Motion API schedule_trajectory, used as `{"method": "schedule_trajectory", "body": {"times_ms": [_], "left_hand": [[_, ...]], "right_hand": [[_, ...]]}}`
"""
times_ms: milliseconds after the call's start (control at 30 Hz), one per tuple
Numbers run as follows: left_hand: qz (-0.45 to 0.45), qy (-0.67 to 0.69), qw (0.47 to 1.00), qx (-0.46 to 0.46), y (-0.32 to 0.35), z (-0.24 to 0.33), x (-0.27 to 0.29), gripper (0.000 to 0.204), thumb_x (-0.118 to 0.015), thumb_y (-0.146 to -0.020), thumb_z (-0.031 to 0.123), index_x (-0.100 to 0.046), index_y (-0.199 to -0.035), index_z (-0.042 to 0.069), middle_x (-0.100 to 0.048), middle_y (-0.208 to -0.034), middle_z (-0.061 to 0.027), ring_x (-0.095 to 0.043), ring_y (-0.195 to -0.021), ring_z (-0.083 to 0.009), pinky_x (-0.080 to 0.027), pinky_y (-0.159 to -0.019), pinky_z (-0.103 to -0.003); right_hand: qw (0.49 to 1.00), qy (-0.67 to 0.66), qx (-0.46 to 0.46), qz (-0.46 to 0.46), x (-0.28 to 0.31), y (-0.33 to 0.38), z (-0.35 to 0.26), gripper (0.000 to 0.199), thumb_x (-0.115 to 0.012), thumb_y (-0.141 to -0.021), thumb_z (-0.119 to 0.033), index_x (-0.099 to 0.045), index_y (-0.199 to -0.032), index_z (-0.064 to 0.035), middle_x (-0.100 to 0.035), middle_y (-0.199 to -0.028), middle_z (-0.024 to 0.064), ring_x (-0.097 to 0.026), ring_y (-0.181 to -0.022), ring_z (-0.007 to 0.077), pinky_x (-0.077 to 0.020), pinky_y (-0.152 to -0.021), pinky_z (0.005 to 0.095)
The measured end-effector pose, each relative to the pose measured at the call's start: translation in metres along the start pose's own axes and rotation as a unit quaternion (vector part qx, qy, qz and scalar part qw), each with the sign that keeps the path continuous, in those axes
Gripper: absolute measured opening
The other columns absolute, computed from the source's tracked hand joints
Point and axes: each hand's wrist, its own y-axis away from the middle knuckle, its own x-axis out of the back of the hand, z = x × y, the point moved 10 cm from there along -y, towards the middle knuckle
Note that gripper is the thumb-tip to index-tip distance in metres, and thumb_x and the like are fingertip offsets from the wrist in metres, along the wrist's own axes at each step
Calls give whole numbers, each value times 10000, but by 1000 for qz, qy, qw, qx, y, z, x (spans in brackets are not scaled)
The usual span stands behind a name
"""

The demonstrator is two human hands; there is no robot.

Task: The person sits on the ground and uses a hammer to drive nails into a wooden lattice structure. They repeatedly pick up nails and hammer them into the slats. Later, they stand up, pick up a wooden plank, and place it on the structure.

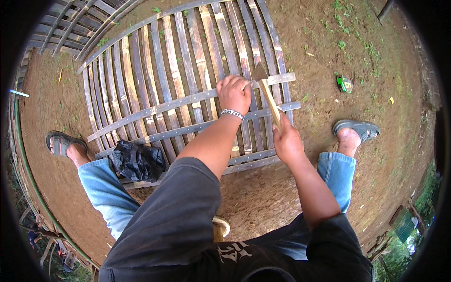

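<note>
Slatted panel [175, 70] lies flat on the ground [324, 61]. L hand [233, 95] curled, fingers bent, on the panel's long crossbar [188, 100] twd its R end; can't tell if it's pinching anything. R hand [287, 141] closed round the wooden handle of the hammer [270, 101], off panel's R edge; hammer head is nr the crossbar's R end, just beside L hand, contact unclear. Blk plastic bag [136, 162] at panel's near L corner. Grn packet [345, 84] on ground, well off R edge.

Smooth wooden tool handle [271, 103], rough bamboo slats [172, 52], glossy plastic bag [138, 162]
</note>
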Motion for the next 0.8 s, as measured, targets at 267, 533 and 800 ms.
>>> {"method": "schedule_trajectory", "body": {"times_ms": [267,533,800], "left_hand": [[-28,-101,994,36,-34,-27,21,365,-571,-906,179,-613,-1260,101,-559,-1379,-123,-418,-1379,-291,-226,-1157,-534],[-144,-230,962,29,-49,-42,-4,577,-455,-974,240,-348,-1517,76,-268,-1601,-185,-160,-1519,-334,-87,-1214,-585],[-152,-242,958,24,-47,-38,-6,570,-446,-979,253,-351,-1520,99,-253,-1615,-165,-177,-1517,-319,-102,-1209,-593]], "right_hand": [[994,-53,47,88,27,11,-24,571,-562,-949,-95,-359,-1478,-166,-624,-1191,297,-612,-1028,505,-515,-858,556],[998,-38,39,38,-2,2,-12,560,-559,-966,-111,-349,-1484,-87,-644,-1102,320,-631,-1001,515,-523,-844,544],[999,-3,2,32,2,4,-9,567,-575,-942,-76,-357,-1465,-99,-638,-1111,328,-636,-939,532,-523,-793,576]]}}
